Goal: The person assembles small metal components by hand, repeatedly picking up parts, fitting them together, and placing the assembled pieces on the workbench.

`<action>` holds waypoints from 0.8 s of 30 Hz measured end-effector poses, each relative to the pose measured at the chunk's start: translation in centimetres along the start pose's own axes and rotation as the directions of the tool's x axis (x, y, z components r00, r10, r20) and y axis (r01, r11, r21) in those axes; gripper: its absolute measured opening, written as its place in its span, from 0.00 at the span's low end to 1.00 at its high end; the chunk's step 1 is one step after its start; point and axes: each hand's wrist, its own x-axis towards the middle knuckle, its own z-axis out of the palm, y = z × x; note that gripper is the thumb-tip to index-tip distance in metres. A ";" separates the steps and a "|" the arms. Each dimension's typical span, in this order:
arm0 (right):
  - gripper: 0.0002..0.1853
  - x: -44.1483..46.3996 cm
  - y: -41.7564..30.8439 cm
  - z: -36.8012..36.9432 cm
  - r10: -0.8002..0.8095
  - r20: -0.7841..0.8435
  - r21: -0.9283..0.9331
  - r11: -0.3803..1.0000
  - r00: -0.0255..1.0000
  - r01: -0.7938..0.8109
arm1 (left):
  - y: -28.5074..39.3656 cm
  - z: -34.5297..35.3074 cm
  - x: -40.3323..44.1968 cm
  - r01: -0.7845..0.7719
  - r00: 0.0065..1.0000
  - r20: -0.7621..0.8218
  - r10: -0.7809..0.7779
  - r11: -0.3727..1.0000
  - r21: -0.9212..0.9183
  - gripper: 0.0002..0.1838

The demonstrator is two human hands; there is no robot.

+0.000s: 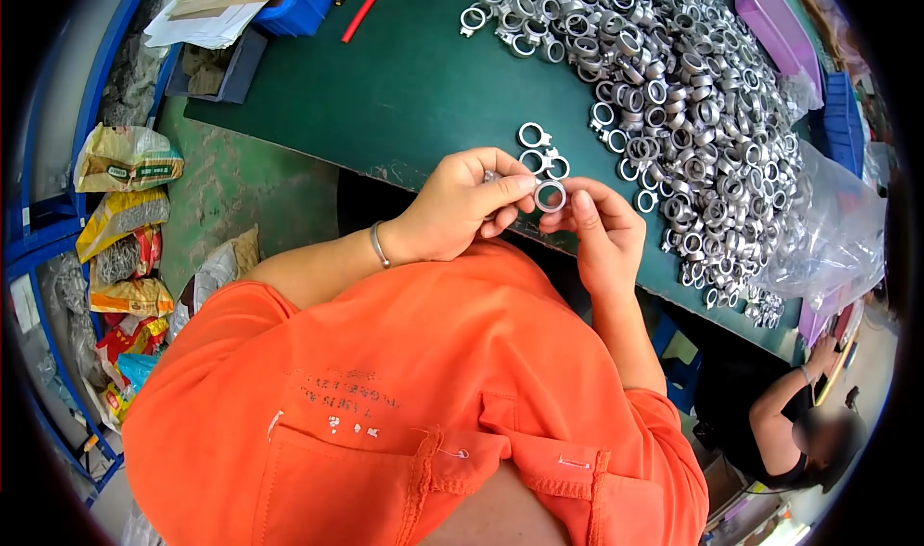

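Note:
Between my two hands, close to the table's front edge, is a grey metal ring. My left hand pinches its left side, fingers curled; another small metal piece shows partly behind that thumb. On the ring's right side, the thumb and fingers of my right hand are closed on it. Just beyond my hands, several loose rings lie on the green table. A large heap of similar rings covers the table's right part.
A blue bin, a grey box, papers and a red pen are at the back left. Right of the heap are a clear plastic bag and a purple tray. Another person is at lower right.

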 end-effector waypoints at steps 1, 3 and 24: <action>0.09 0.0 0.1 0.0 0.000 0.000 0.001 1.000 1.000 0.000 | -0.1 -0.1 0.1 0.000 1.000 0.000 0.000 1.000 0.000 0.06; 0.13 0.1 0.5 -0.1 0.069 0.014 0.056 0.996 0.998 -0.069 | -0.2 -0.2 0.1 0.051 0.998 -0.015 -0.053 0.993 -0.105 0.06; 0.11 -0.1 1.0 -0.3 0.118 0.067 0.110 0.986 0.991 -0.125 | -0.2 -0.5 0.1 0.034 0.999 0.020 -0.031 0.992 -0.122 0.05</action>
